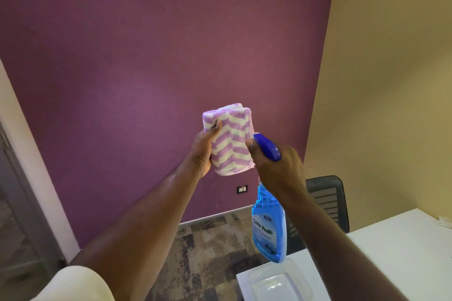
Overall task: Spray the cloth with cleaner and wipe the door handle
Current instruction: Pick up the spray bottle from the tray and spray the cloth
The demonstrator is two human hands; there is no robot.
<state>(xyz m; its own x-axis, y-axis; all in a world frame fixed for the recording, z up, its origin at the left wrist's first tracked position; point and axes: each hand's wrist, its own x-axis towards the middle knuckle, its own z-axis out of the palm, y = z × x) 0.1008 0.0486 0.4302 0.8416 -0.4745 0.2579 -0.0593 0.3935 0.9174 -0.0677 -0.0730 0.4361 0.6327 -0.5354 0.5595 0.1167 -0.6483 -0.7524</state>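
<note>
Head view: cloth (230, 139) seemingly touching right grip (276, 166).

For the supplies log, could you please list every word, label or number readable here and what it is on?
"Glass Cleaner": on the spray bottle label, faint and probably so.
Brand line above it: white letters, too blurred to read.
Small logo at the label top: unreadable.
Wall socket: no legible markings.
Striped cloth: no text.

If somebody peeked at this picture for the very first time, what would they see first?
Probably the folded cloth with purple and white zigzags, held up mid-picture by the left hand against the big purple wall. Right beside it, the right hand grips a spray bottle of bright blue cleaner, its nozzle pointing at the cloth. Below, at the bottom right, a clear plastic tray sits on a white table.
</note>
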